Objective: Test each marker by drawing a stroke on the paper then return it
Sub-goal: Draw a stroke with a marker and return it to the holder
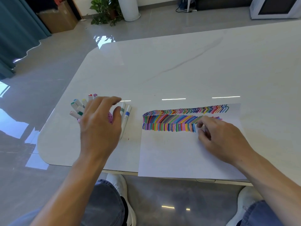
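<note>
A white sheet of paper (175,154) lies on the table, its near edge hanging over the table's front. Three rows of coloured strokes (172,121) fill its top. My right hand (223,139) rests on the paper at the right end of the rows, fingers loosely curled; no marker shows in it. Left of the paper lies a heap of white markers with coloured caps (79,106). My left hand (101,126) hovers over the heap with relaxed fingers and hides its middle. Two more markers (126,116) lie side by side just right of that hand.
The white table (162,66) has a rounded left corner and a front edge close to my knees. Beyond it on the glossy floor stand a potted plant (105,10), a cardboard box (57,18) and a white appliance (275,7).
</note>
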